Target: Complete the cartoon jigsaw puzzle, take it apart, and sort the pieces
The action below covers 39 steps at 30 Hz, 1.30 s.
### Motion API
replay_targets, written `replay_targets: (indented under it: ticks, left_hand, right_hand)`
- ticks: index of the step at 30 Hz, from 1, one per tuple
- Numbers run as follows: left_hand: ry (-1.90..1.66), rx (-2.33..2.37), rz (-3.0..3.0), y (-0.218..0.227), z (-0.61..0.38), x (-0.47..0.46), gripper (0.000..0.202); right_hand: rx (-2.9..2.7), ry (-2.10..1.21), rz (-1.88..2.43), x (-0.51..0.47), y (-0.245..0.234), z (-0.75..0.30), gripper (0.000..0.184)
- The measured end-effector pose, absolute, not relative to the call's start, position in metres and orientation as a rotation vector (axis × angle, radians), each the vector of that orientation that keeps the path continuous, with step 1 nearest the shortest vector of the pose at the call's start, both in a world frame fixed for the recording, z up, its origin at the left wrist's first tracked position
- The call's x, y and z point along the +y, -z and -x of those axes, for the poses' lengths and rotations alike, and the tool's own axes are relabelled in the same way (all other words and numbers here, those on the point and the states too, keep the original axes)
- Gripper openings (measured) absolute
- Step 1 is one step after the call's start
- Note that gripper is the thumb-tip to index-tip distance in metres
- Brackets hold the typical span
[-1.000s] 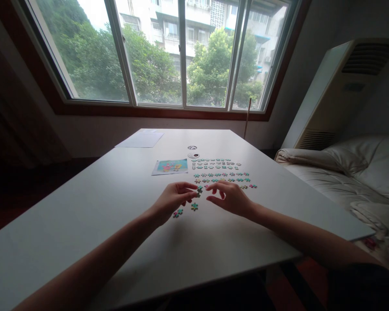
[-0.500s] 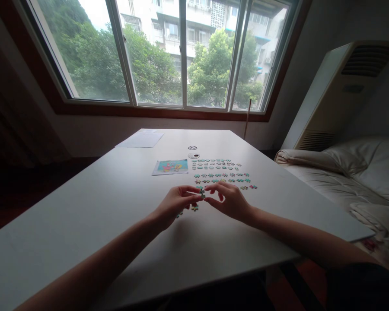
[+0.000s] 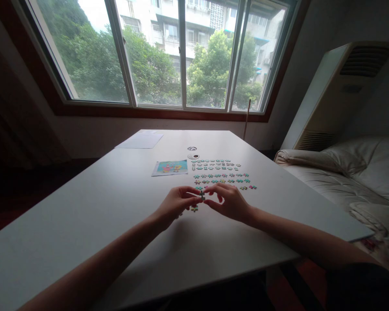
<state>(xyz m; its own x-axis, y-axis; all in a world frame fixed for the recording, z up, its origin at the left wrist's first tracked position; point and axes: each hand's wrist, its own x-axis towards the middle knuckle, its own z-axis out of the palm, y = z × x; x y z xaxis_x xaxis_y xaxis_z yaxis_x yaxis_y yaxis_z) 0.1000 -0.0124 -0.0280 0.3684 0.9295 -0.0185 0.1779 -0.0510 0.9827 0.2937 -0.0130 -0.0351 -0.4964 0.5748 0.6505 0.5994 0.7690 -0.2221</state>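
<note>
Both hands meet above the white table (image 3: 84,224). My left hand (image 3: 175,204) pinches a small puzzle piece (image 3: 202,195) between thumb and forefinger. My right hand (image 3: 228,201) pinches the same piece from the other side, fingertips touching it. Just under the hands lies a loose piece (image 3: 194,209) on the table. Beyond them, rows of small coloured puzzle pieces (image 3: 222,176) are laid out. A small colourful reference picture (image 3: 170,167) lies to their left.
A sheet of paper (image 3: 139,140) lies at the table's far left, two small round objects (image 3: 192,155) near the far middle. A window runs behind the table. A bed with light bedding (image 3: 353,172) stands at the right, a tall white unit (image 3: 333,90) behind it.
My hands have come together: the right hand moved left to the piece that the left hand held, and both now pinch it slightly lower and closer to me.
</note>
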Motion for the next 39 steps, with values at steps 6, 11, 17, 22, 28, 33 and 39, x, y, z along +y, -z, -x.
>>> replay_targets:
  ticks: [6,11,17,22,28,33,39]
  left_hand:
    - [-0.805,1.13,-1.861,0.021,-0.085,-0.005,0.031]
    - [-0.414,1.27,-2.376,0.009,-0.053,0.008,0.023]
    - [0.004,1.229,-2.418,0.002,-0.032,0.012,0.029]
    - [0.113,1.185,-2.374,0.004,-0.03,0.012,0.027]
    - [0.12,1.182,-2.348,0.005,-0.029,0.011,0.025]
    - [0.1,1.19,-2.339,0.007,-0.026,0.011,0.023]
    - [0.096,1.207,-2.334,0.006,-0.025,0.013,0.023]
  right_hand:
    - [-2.074,0.121,0.847,-0.004,0.026,-0.308,0.021]
    - [-1.935,0.165,0.863,0.004,0.015,-0.328,0.02]
    - [-1.883,0.179,0.885,0.004,0.011,-0.336,0.021]
    - [-1.902,0.194,0.975,0.01,0.007,-0.341,0.023]
    - [-2.022,0.227,1.368,0.066,0.005,-0.386,0.029]
    - [-2.023,0.018,1.768,0.121,0.025,-0.431,0.031]
    - [-2.008,-0.053,1.856,0.155,0.05,-0.442,0.03]
